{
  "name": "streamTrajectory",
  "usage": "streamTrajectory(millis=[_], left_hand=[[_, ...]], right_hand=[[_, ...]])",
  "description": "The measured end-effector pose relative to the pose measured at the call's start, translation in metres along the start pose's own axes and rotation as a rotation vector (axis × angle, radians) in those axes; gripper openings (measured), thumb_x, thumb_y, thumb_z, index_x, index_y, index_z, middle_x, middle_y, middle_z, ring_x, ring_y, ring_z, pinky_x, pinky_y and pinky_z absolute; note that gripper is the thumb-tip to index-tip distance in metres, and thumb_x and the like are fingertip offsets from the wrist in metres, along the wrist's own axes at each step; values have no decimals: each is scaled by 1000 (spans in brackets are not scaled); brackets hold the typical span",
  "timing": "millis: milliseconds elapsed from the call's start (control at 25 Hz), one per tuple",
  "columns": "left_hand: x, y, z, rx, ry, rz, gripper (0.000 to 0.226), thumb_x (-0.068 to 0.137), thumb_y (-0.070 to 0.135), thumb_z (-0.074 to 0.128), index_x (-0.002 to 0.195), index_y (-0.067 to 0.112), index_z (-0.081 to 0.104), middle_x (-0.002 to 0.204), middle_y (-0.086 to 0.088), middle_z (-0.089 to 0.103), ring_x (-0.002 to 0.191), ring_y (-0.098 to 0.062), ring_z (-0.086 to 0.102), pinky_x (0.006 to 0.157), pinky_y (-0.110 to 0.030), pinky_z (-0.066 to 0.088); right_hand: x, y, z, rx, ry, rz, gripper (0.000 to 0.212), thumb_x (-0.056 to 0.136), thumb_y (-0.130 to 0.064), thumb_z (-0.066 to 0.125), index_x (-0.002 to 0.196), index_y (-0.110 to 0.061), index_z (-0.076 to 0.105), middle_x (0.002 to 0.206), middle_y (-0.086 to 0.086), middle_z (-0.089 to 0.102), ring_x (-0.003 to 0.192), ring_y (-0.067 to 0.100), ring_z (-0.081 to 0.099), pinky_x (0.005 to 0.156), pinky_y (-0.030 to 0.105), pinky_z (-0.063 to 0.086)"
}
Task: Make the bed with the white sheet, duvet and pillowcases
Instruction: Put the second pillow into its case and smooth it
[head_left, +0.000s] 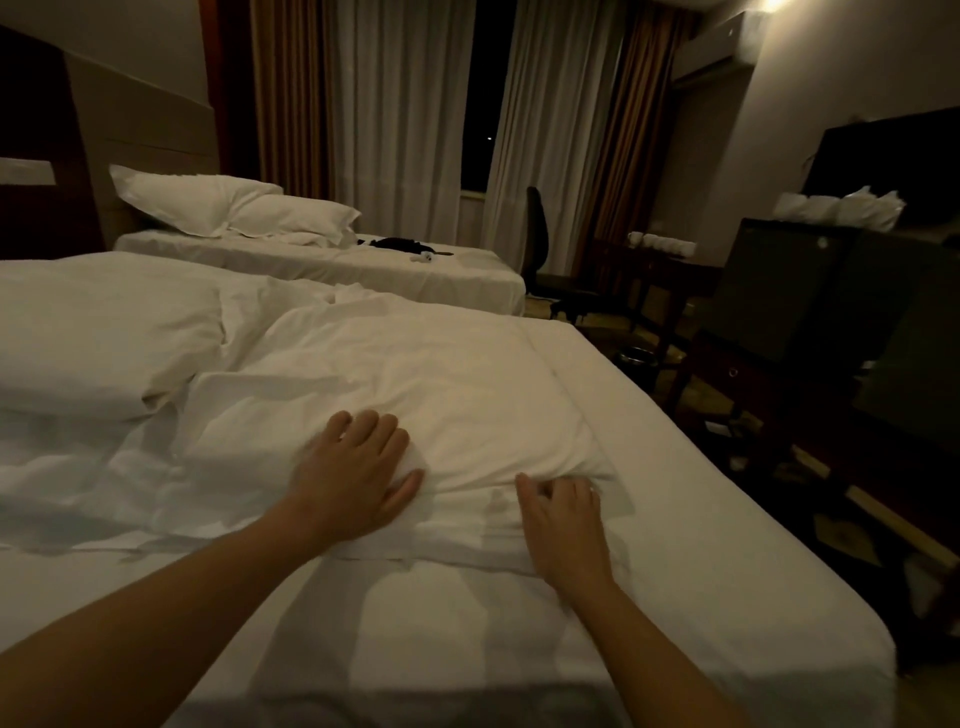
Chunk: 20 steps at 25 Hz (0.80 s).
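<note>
Pressing down with fingers spread flat, the left hand (358, 478) is resting on the near edge of the puffy white fabric duvet (415, 384), gripping nothing. The right hand (563, 519) is lying just right of it at the duvet's near right corner, fingers slightly bent and blurred; whether it is pinching cloth I cannot tell. The duvet is lying folded on the white fitted sheet (701, 545) of the near bed, its long axis running from near to far, bunched and rumpled at the left. A second bed with 2 white pillows (234, 208) is standing farther away, left of a dark chair (537, 234).
</note>
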<state>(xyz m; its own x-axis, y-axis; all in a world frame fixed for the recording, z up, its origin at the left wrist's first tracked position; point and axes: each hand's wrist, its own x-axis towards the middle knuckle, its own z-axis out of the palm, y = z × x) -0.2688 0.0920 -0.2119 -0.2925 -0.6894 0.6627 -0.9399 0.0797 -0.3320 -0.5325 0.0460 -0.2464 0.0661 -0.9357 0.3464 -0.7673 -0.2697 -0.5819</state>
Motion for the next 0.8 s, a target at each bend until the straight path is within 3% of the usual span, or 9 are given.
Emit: streamTrajectory(millis=[120,200,360,440,560,680,800], left_hand=[[13,13,0,18,23,-17,45,95,54,43,90,11,57,89,-10,54,79,-31,48,72,-43,39],[21,14,6,28,-3,-68,48,97,56,40,87,12,57,86,-10,55,77,-31,49,69,-43,38],[30,5,20,-39,-54,-141,62,102,60,27,68,17,56,63,-7,58,59,-31,56,57,-38,42],[36,3,19,-64,-48,-176,65,101,59,29,56,19,55,51,-5,56,47,-30,57,46,-32,36],[46,1,8,-51,5,-232,66,98,57,31,50,18,53,43,-3,53,37,-27,54,44,-25,23],[50,-2,3,-53,25,-254,73,102,59,22,49,19,52,43,-1,52,36,-25,52,45,-24,19],[50,-1,1,-59,79,-281,78,104,60,14,49,19,52,42,0,52,34,-23,51,44,-23,21]], right_hand=[[22,-24,1,244,-54,187,64,98,-60,44,118,-1,62,139,16,44,131,32,38,115,42,29],[34,-35,2,430,-10,281,69,96,-61,47,122,1,62,146,16,41,134,32,39,118,44,28],[56,-54,5,799,17,400,88,82,-72,59,141,-6,52,147,7,48,132,27,47,114,45,39],[63,-64,7,908,8,493,96,72,-77,66,141,-11,53,140,2,57,126,26,54,110,45,44],[71,-71,12,945,78,559,80,76,-69,71,130,-10,62,131,2,64,119,27,59,106,40,46],[78,-84,5,1085,155,714,58,80,-59,75,107,-9,65,119,4,66,106,30,62,98,41,50],[91,-106,-16,1306,150,768,51,83,-36,78,120,-4,63,118,10,66,99,32,65,86,42,55]])
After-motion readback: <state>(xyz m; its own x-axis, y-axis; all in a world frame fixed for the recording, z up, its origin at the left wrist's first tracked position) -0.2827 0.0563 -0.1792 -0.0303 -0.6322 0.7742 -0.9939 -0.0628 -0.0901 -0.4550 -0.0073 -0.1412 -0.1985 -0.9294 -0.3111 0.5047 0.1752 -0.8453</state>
